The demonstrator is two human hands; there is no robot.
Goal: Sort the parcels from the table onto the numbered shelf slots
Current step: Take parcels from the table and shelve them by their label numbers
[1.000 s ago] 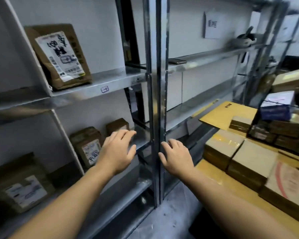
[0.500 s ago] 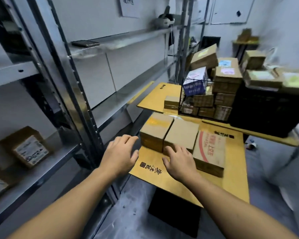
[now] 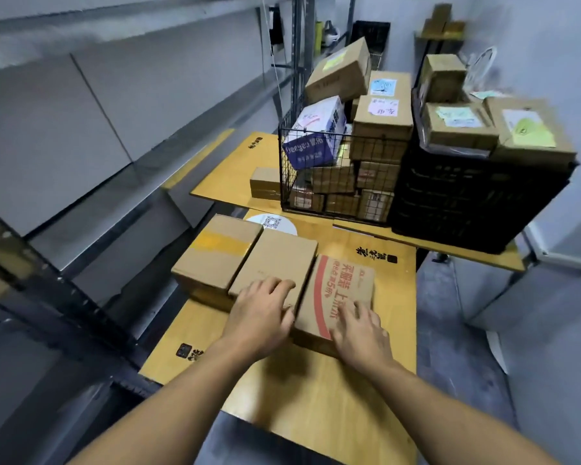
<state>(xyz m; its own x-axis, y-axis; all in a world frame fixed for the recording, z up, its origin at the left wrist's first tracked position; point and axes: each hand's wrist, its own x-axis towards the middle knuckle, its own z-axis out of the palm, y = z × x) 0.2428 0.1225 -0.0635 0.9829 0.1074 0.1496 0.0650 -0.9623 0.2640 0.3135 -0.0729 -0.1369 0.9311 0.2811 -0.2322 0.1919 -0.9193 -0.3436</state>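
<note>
Parcels, three cardboard boxes in a row on near yellow table (image 3: pixel 316 397): taped box (image 3: pixel 215 253) on the shelf side, plain box (image 3: pixel 275 263) middle, red-printed box (image 3: pixel 337 293) on the other side, all touching. Left hand (image 3: pixel 262 313) flat on near end of plain box, fingers spread, not clamped. Right hand (image 3: pixel 359 333) flat on near corner of red-printed box, fingers splayed, no grip yet. Step judged: picking next parcel, probably red-printed box. Next: fingers over side edges, lift straight, swing toward metal shelving (image 3: pixel 81 129). Box near edge sits back from table front; bare tabletop in front. Wire basket (image 3: pixel 332 176) and black crate (image 3: pixel 477 203) behind, stacked with boxes, well apart. Narrow aisle between table and shelf posts, tight for turning. Slot numbers not readable.
</note>
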